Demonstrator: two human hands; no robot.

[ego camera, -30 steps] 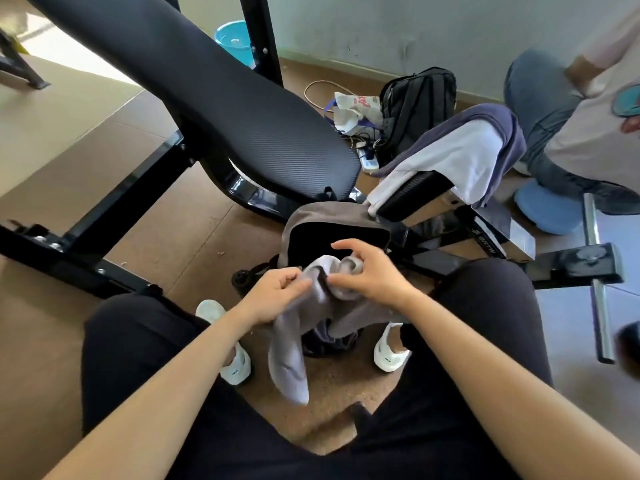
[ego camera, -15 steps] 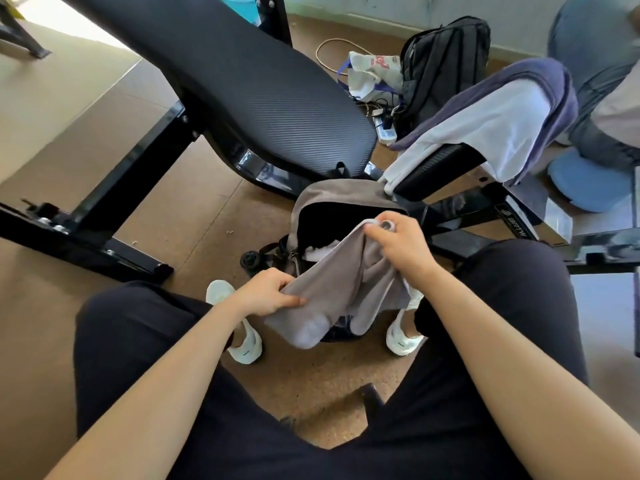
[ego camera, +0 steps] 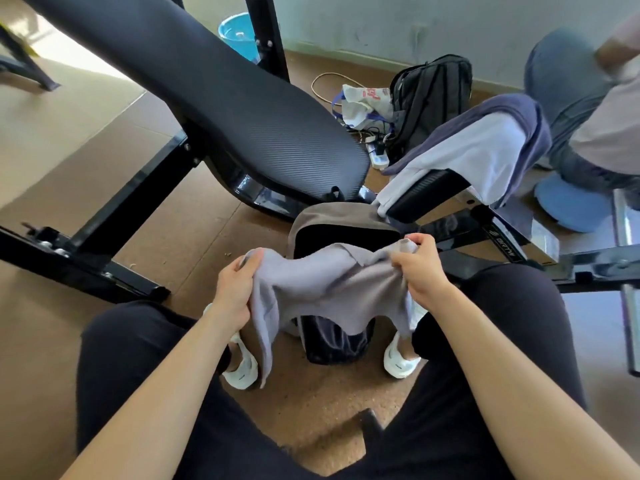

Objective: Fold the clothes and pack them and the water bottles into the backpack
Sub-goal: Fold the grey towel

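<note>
Setting: brown floor [ego camera: 166,244], black bench [ego camera: 214,98], pale wall [ego camera: 381,22].
Garment [ego camera: 325,282]: grey, stretched left-right over backpack [ego camera: 329,216].
Hands: left hand [ego camera: 235,289], right hand [ego camera: 422,268] grip its ends.

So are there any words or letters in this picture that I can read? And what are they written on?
White letters on the black bench frame: sideways and blurred, not readable for sure.
Red print on the white plastic bag: too blurred to read.
Grey garment: no print shows on it.
No other words, numbers or signs can be seen.
</note>
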